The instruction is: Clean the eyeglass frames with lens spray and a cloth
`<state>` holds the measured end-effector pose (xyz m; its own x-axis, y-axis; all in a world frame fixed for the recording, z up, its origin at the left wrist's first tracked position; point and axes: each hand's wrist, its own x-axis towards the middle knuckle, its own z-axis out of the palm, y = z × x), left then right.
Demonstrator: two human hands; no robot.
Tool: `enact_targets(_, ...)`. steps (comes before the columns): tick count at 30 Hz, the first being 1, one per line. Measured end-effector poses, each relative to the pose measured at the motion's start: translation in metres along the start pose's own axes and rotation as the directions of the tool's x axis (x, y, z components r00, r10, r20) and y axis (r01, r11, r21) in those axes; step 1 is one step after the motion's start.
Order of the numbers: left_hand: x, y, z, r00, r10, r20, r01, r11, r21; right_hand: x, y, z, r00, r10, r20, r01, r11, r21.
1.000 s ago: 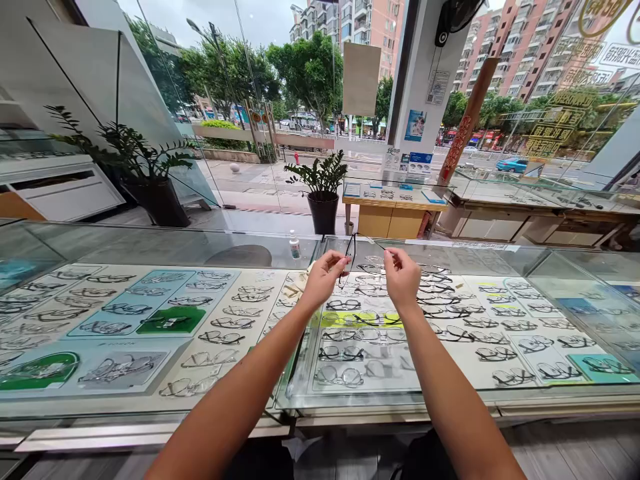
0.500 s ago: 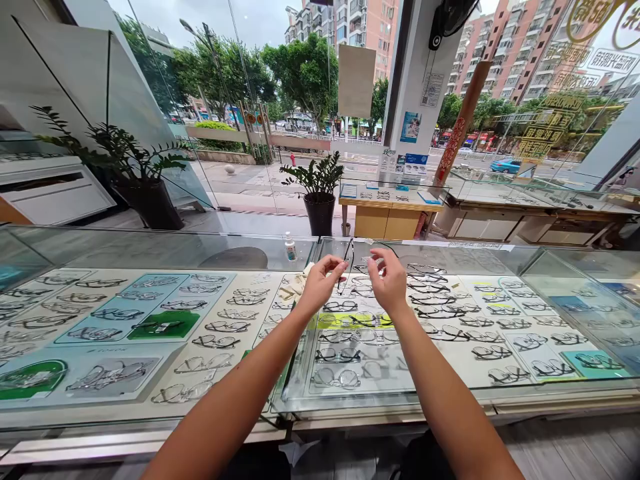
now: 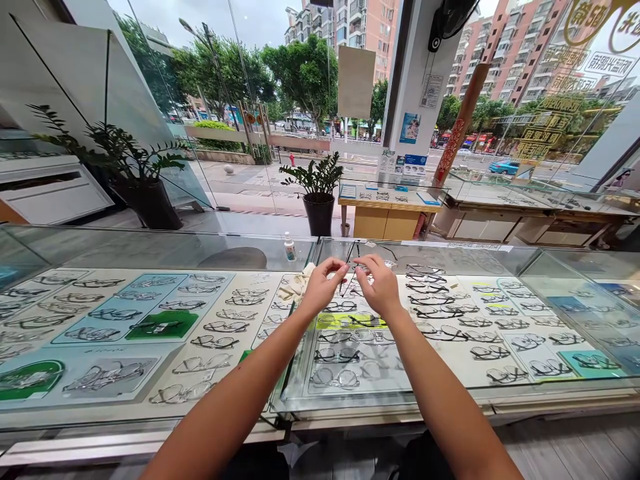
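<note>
A pair of eyeglasses (image 3: 349, 252) with thin dark arms is held up over the glass counter. My left hand (image 3: 323, 283) pinches it between thumb and fingertips, the fingers closed. From the other side, my right hand (image 3: 379, 287) has its thumb and forefinger closed on the frame, the two hands' fingertips nearly meeting. Parts of the eyeglasses are hidden behind my fingers. Just left of my left hand, a crumpled cream cloth (image 3: 296, 287) lies on the countertop. Behind the cloth stands a small white bottle (image 3: 289, 247).
Beneath my hands, the glass display case (image 3: 300, 400) holds many spectacle frames in rows. Beyond it are a potted plant (image 3: 319, 210), a wooden cabinet (image 3: 385, 220) and large windows facing a street. Another potted plant (image 3: 150, 200) stands at the left.
My right hand has moved left, bringing its fingertips onto the eyeglasses beside my left hand. My left hand has stayed almost in place, still pinching.
</note>
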<state>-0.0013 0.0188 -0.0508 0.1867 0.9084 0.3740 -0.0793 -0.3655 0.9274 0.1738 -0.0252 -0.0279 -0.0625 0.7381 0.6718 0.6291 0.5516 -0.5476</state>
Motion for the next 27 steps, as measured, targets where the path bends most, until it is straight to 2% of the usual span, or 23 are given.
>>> enact_targets(5, 0.001, 0.000, -0.001, 0.998, -0.033, -0.046, 0.031, 0.999, -0.044, 0.001, 0.004, 0.002, 0.999, 0.030, -0.044, -0.031, 0.999, -0.028)
enact_targets(11, 0.004, 0.005, -0.004, 0.988, -0.111, -0.107, 0.089, 0.978, -0.190, 0.001, 0.010, 0.001, 0.989, 0.070, -0.129, -0.081, 0.994, -0.077)
enact_targets(16, 0.010, 0.006, -0.013, 0.970, -0.116, -0.213, 0.057, 0.963, -0.264, 0.002, 0.014, 0.003, 0.983, 0.069, -0.168, -0.091, 0.987, -0.130)
enact_targets(22, 0.016, 0.005, -0.022, 0.934, -0.139, -0.330, 0.027, 0.946, -0.322, 0.001, 0.019, 0.006, 0.986, 0.072, -0.153, -0.101, 0.976, -0.194)
enact_targets(24, 0.015, 0.007, -0.021, 0.939, -0.145, -0.313, 0.038, 0.945, -0.324, 0.000, 0.018, 0.006, 0.986, 0.069, -0.154, -0.104, 0.968, -0.228)
enact_targets(27, 0.011, 0.011, -0.015, 0.965, -0.150, -0.215, 0.081, 0.951, -0.298, 0.000, 0.013, 0.005, 0.983, 0.045, -0.179, -0.087, 0.969, -0.233)
